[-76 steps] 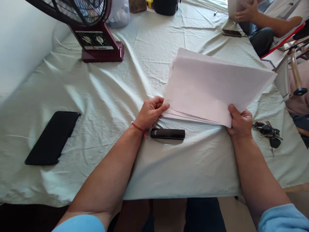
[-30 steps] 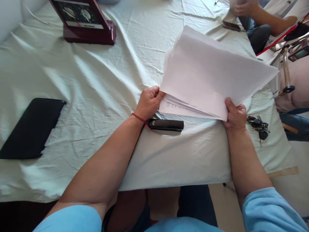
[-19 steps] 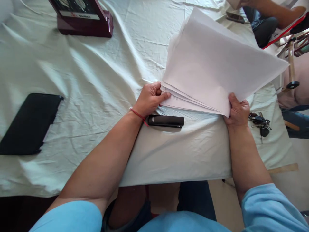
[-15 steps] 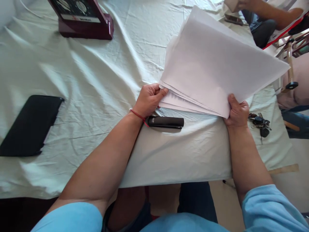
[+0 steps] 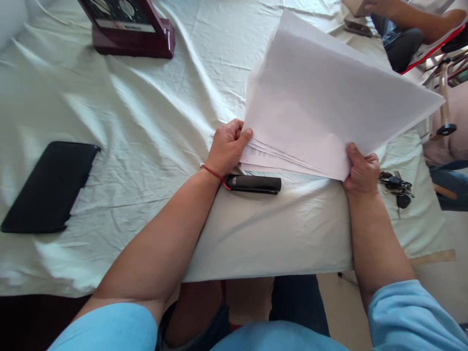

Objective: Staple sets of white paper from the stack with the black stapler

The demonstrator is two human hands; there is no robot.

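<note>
A stack of white paper sheets (image 5: 321, 102) is tilted up off the table, with its far edge raised. My left hand (image 5: 227, 146) pinches the stack's near left corner, thumb on top, where several lower sheets fan out and show print. My right hand (image 5: 361, 168) grips the near right corner, thumb over the top sheet. A black stapler (image 5: 254, 184) lies flat on the cloth just below my left wrist, apart from the papers.
A pale green cloth covers the table (image 5: 146, 112). A black flat case (image 5: 47, 185) lies at the left, a maroon fan base (image 5: 131, 29) at the far left, keys (image 5: 397, 184) beside my right hand. Another person's arm (image 5: 405, 12) and a phone (image 5: 357, 28) are at the far right.
The stack's far edge has risen higher since the first frame. My left thumb has slid along the fanned lower sheets at the corner. My right hand keeps its grip.
</note>
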